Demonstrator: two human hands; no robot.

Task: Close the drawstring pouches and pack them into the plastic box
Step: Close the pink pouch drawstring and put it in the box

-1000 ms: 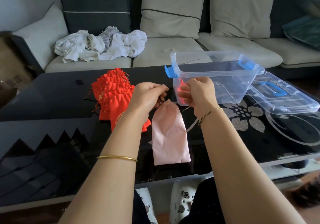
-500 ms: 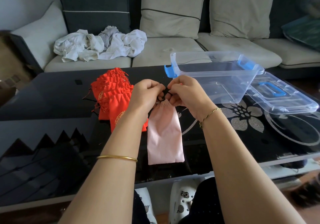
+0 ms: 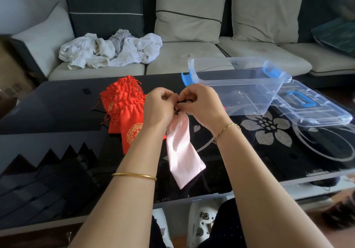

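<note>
The carrying surface is a black glass coffee table [image 3: 57, 113] with a silver flower pattern in its top. A clear plastic box [image 3: 240, 92] with blue latches stands open on it. A clear lid [image 3: 326, 113], blue handle upward, lies flat just right of the box. A stack of red pouches [image 3: 124, 113] lies left of the box, apart from it. A pink pouch [image 3: 180, 151] lies left of the box and nearer the viewer, its gathered neck raised off the glass.
</note>
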